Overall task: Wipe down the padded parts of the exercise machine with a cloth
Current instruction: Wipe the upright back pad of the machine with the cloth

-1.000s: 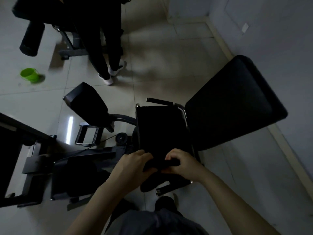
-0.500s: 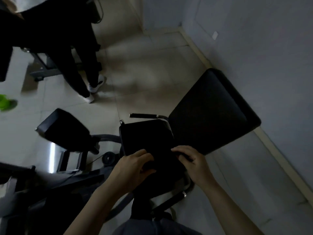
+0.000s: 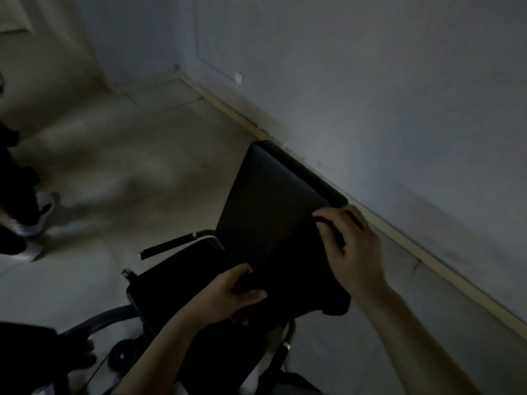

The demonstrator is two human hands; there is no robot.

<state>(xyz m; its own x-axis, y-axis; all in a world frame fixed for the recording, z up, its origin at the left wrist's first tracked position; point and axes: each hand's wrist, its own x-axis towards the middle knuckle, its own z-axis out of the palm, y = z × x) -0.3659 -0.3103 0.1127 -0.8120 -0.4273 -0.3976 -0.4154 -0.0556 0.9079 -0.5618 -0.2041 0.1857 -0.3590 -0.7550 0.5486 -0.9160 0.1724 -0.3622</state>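
Evidently both hands gripped a dark cloth (image 3: pixel 299 280) against the backrest (image 3: pixel 273 201), left hand (image 3: pixel 231 297) low, right hand (image 3: pixel 348 246) high; wiping downward seemed next.

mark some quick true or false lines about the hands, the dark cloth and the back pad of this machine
1. The right hand is up near the top corner of the back pad. True.
2. The left hand hangs free, touching nothing. False: its fingers grip the dark cloth low on the pad.
3. The back pad stands close to the wall. True.
4. The cloth lies on the floor. False: both hands hold it against the pad.
5. A handle with a dark grip sticks out left of the pad. True.
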